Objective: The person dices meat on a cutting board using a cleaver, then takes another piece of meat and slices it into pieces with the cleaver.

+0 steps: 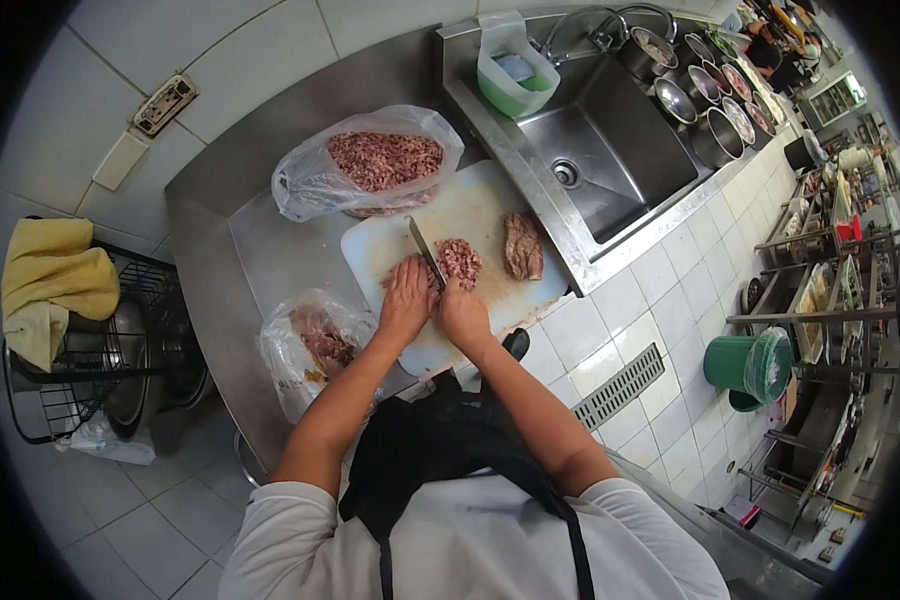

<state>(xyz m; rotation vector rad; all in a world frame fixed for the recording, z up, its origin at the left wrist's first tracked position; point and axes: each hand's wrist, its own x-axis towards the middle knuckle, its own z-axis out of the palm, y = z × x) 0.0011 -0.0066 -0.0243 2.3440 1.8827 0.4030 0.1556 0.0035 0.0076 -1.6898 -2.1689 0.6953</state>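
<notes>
My right hand is closed round the handle of a knife, whose blade points away from me over the white cutting board. Beside the blade, my left hand presses with its fingers together on a piece of meat that it mostly hides. A small heap of chopped meat lies just right of the knife. Farther right on the board rests a larger brown chunk of meat. Behind the board, a clear plastic bag holds a large pile of chopped meat.
Left of the board, another plastic bag holds meat chunks. A steel sink adjoins on the right, with a green container at its corner and several metal bowls beyond. A black wire rack with yellow cloths stands left.
</notes>
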